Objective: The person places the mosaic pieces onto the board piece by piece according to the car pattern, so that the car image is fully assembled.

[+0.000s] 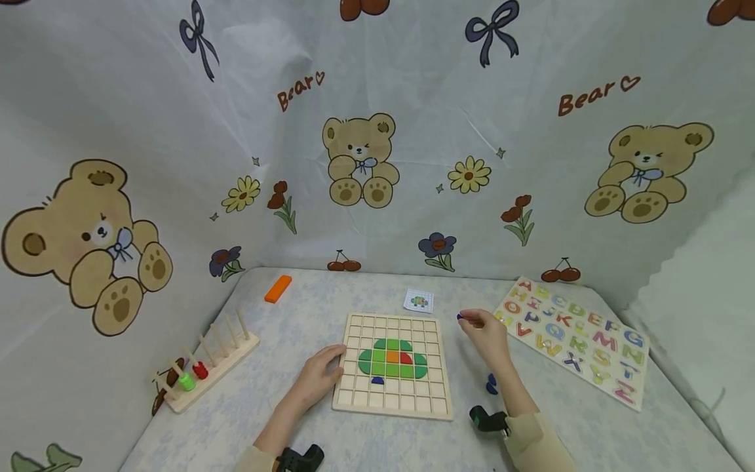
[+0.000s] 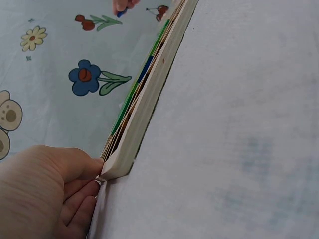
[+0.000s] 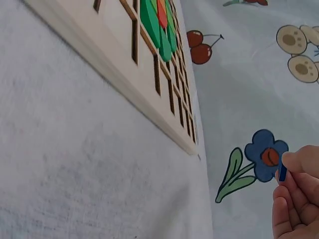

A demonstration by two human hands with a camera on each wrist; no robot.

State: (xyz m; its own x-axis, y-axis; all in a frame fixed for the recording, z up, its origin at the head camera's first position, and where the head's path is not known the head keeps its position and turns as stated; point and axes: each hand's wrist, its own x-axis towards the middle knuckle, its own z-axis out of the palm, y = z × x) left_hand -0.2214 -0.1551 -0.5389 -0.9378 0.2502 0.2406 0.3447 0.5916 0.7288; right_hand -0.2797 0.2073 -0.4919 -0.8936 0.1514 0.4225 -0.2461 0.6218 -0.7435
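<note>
On the table lies a square wooden grid board bearing green, orange and red pieces in a rounded pattern. One blue half-round piece sits in a cell below the pattern. My left hand grips the board's left edge, thumb by the upper rim and fingers curled beside it. To the right of the board, my right hand is raised and pinches a small blue piece between thumb and fingertips. Two more blue pieces lie on the table below the right forearm. A small pattern card rests behind the board.
An alphabet board with colored letters lies at the right. On the left stands a wooden peg rack with green and red beads. An orange block lies at the back left. A bear-print cloth hangs behind the table.
</note>
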